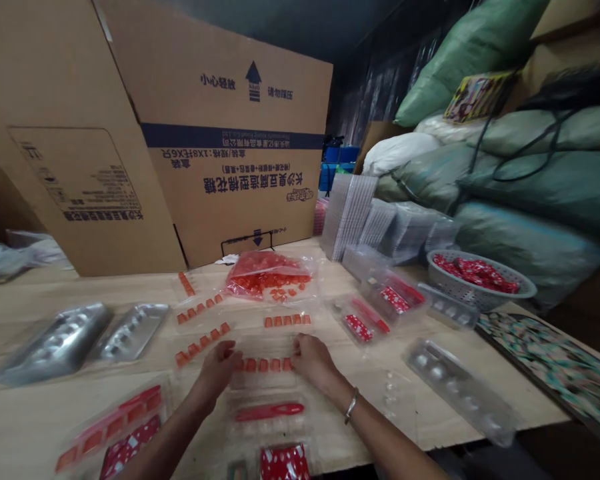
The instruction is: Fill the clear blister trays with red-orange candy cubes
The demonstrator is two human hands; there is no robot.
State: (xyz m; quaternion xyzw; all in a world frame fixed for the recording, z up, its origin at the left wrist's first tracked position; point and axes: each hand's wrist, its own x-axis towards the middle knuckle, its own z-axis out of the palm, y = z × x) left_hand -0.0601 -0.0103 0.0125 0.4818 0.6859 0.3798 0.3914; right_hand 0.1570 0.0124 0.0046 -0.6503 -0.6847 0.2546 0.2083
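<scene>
My left hand and my right hand are at opposite ends of a row of small orange-red pieces, fingers closed around its ends. The row lies at a clear plastic tray, whose edges are hard to make out. Just in front is another clear tray with a red plastic utensil, perhaps a fork or tongs, and a red patterned packet. Similar orange rows lie beyond my hands, one straight ahead and another to the left. My fingertips partly hide the row's ends.
A bag of orange pieces lies before a large cardboard box. Filled trays and stacked clear trays stand right, near a basket of red packets. Silver-looking trays lie left; a filled tray is front left.
</scene>
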